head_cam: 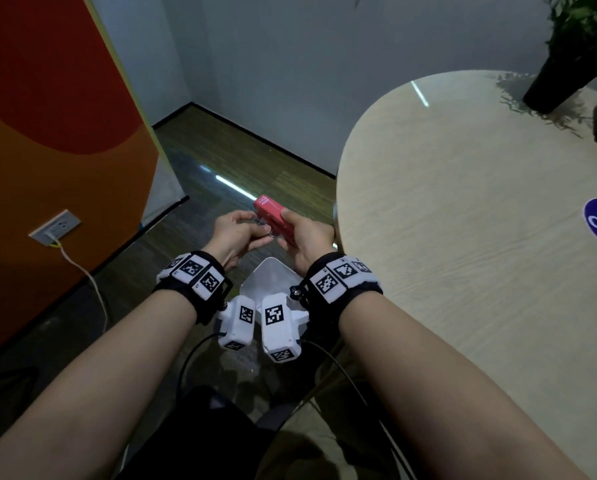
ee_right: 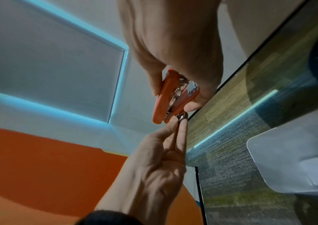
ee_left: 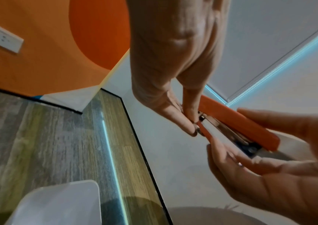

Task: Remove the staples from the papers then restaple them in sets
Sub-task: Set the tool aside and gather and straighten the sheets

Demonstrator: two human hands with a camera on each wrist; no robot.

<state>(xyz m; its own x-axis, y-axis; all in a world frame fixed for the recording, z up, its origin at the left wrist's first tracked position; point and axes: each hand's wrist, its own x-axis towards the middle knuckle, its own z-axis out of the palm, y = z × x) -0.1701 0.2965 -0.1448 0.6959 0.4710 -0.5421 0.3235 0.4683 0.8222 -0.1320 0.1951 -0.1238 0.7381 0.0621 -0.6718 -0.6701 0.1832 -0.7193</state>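
While both hands (head_cam: 238, 233) grip stapler (head_cam: 273, 216): round table (head_cam: 463, 237), orange wall (head_cam: 47, 133), wood floor (head_cam: 238, 161).

- The stapler (head_cam: 272, 216) in my right hand (head_cam: 307, 242) has a smooth red-orange plastic shell, with bright, shiny metal inside (ee_left: 225, 129).
- My left hand (head_cam: 236, 237) pinches its front, where a small glossy metal piece (ee_right: 181, 117) shows.
- The round table (head_cam: 463, 220) looks like pale wood grain with a matt, faintly reflective finish.
- The floor (head_cam: 221, 161) is dark, glossy and wood-patterned.
- The white bin (ee_left: 57, 204) below looks like smooth, translucent plastic.
- My wrist bands (head_cam: 186, 275) are black cloth carrying white plastic blocks.
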